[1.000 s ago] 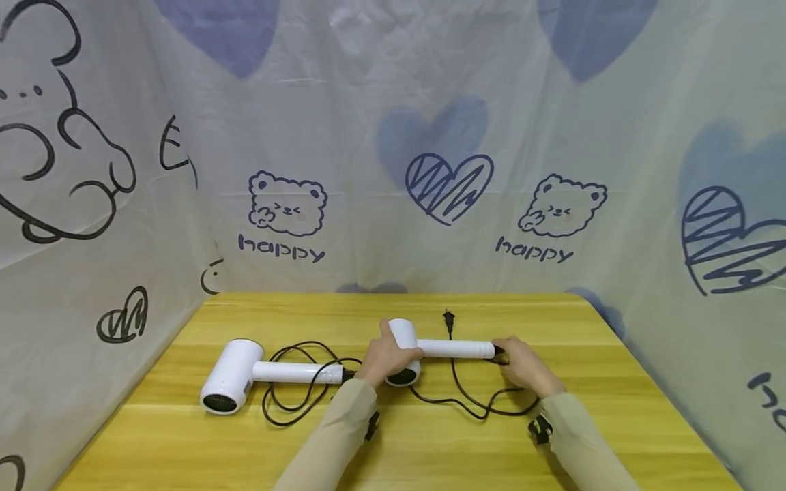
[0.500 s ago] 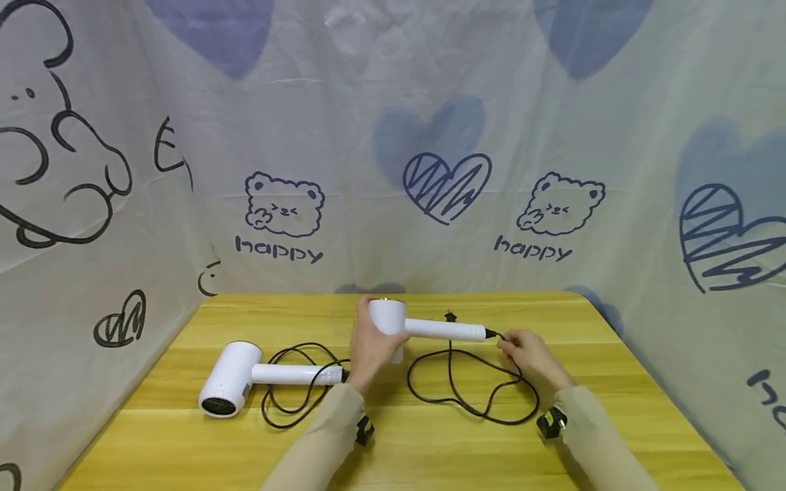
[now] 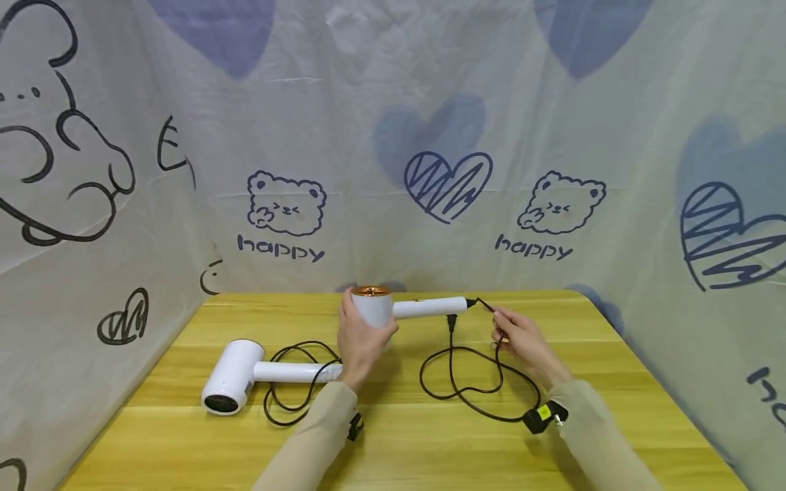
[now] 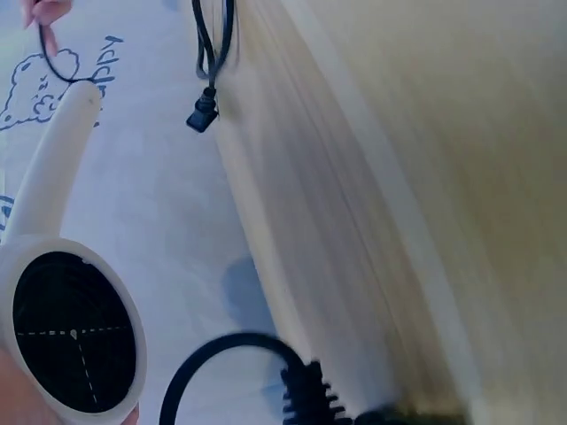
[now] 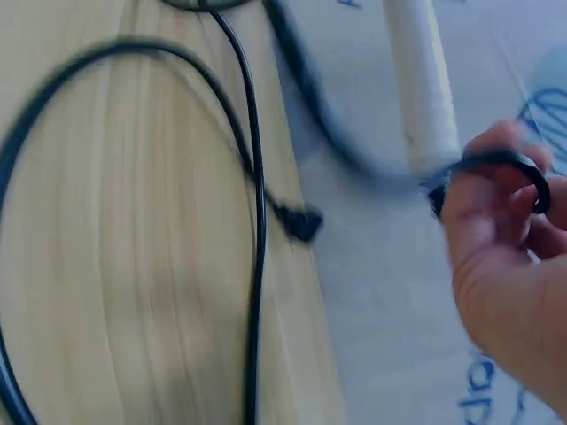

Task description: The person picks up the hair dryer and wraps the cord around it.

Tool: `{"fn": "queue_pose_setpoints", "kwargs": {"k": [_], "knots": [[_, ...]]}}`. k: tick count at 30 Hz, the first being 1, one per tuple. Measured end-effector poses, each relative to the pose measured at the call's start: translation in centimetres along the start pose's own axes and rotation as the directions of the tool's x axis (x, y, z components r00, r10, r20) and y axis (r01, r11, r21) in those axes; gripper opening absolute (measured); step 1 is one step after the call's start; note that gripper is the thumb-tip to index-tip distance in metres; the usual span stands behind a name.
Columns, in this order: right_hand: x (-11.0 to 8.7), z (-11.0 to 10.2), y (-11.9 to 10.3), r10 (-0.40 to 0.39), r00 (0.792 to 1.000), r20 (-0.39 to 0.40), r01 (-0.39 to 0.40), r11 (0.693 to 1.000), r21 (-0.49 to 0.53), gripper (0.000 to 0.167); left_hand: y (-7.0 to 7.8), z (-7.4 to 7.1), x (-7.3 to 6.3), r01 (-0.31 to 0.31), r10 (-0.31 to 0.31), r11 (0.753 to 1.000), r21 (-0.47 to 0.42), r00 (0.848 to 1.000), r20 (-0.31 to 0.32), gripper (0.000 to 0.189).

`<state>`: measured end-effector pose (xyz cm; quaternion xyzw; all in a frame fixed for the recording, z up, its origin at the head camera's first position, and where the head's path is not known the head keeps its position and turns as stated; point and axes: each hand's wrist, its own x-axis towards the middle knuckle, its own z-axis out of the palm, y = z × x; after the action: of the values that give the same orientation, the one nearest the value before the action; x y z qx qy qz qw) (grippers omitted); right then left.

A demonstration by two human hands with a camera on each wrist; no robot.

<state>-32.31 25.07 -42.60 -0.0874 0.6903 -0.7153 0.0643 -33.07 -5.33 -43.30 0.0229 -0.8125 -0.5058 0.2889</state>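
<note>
The white hair dryer [image 3: 424, 309] has risen off the table [image 3: 430, 457], so its weight is now borne; the left hand [image 3: 362, 344] curls round its head; the right hand [image 3: 523, 342], at three o'clock, pinches its cord [image 3: 452, 348]; another dryer [image 3: 232, 375] lies at eight o'clock.

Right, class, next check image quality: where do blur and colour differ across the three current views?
Head view: fairly sharp, the table warm yellow; left wrist: table paler, grain smeared at lower right; right wrist: the black cord blurs as it nears the white handle.
</note>
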Motion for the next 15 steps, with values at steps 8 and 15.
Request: {"fn": "queue_pose_setpoints", "kwargs": {"k": [8,15], "knots": [[0.4,0.7,-0.5,0.048,0.978,0.201,-0.004,0.977,-0.212,0.045,-0.9,-0.7,1.2,0.335,-0.289,0.902,-0.273,0.937,0.197,0.087],[1.3,-1.1,-1.4,0.159,0.967,0.2,-0.031,0.851,-0.524,0.032,-2.0,-2.1,2.5,0.383,-0.222,0.871,-0.307,0.865,0.45,0.082]]}}
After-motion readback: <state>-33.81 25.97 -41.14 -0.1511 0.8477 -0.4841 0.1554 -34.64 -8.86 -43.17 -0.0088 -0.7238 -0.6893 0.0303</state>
